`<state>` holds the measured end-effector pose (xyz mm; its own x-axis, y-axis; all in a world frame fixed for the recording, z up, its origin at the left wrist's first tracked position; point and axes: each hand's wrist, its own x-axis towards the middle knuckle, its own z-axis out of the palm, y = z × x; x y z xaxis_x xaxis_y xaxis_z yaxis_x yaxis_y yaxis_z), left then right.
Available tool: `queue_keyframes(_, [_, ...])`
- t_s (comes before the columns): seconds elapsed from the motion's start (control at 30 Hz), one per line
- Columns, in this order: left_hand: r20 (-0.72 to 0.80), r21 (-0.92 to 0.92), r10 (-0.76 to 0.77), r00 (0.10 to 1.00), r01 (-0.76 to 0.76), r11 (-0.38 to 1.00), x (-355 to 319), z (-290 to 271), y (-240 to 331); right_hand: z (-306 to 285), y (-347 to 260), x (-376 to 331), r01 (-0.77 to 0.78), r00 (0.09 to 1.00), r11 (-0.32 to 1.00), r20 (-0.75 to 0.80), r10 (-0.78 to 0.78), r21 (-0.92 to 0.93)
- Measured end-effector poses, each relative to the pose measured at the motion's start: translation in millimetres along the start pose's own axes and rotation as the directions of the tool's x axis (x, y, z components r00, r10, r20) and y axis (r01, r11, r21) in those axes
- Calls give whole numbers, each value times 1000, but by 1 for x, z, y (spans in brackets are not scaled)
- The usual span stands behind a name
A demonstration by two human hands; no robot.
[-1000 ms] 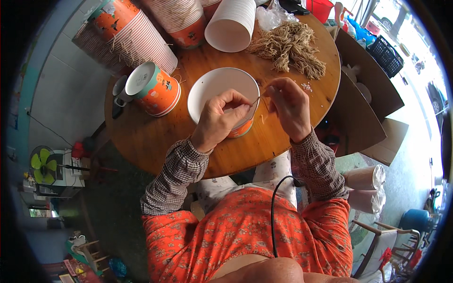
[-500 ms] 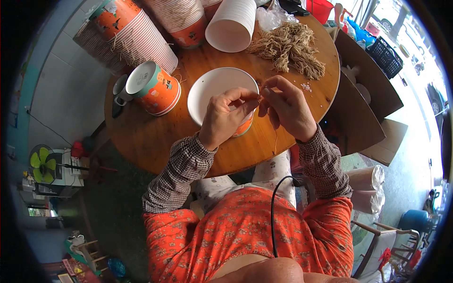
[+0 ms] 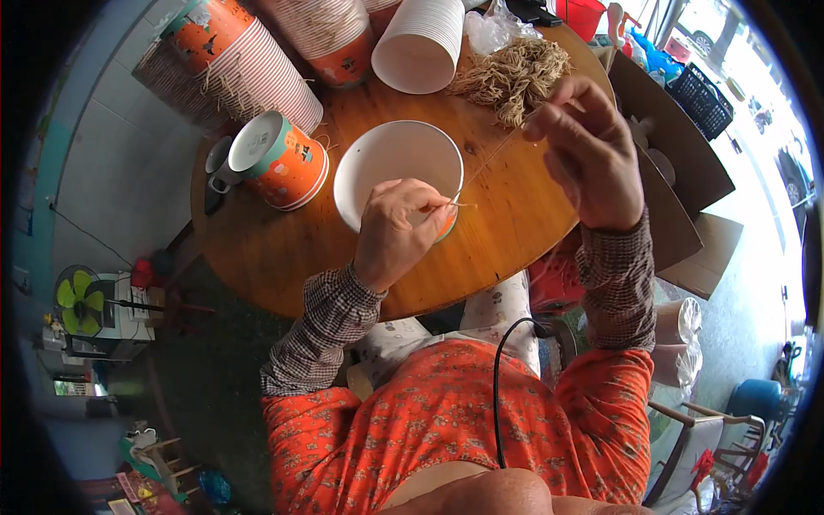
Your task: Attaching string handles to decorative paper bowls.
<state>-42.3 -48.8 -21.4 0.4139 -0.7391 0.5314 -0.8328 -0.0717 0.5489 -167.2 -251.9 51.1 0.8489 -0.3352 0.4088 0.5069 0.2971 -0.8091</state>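
Note:
A thin tan string point(image 3: 493, 158) runs taut from my left hand up to my right. My left hand point(image 3: 400, 225) pinches it between thumb and fingertips at the right rim of an open paper bucket point(image 3: 390, 154), white inside and orange outside. A short end of the string pokes out past those fingertips. My right hand point(image 3: 594, 154) is raised over the right side of the table, its fingers closed on the other part of the string. Just beyond it lies a heap of tan strings point(image 3: 515, 77).
On the round wooden table point(image 3: 360, 275), an orange bucket point(image 3: 296, 172) lies upside down beside a mug point(image 3: 221, 172). Nested bucket stacks point(image 3: 266, 86) fill the far left; a white stack point(image 3: 421, 43) lies at the back. Cardboard boxes point(image 3: 669, 146) stand off the right edge.
My hands were together over the bucket's right rim. My right hand has moved up and right, stretching the string, while my left shifted slightly lower left. The bucket moved slightly left.

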Motion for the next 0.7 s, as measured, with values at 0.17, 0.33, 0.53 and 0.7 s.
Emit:
queue_keyframes(0.17, [-14,168,48,999,-45,985,1,5,22,3,-10,2,52,999,999,-5,-52,-9])
queue_keyframes(0.33, [-3,317,110,994,-103,943,-2,5,26,-10,-6,-4,2,1000,967,16,-6,255])
queue_keyframes(0.53, [130,264,112,985,-144,954,-16,-24,2,-30,-9,-9,-254,967,807,161,198,533])
queue_keyframes(0.7, [250,284,147,957,-218,934,-19,-65,-27,-18,-12,-13,-252,965,866,181,190,431])
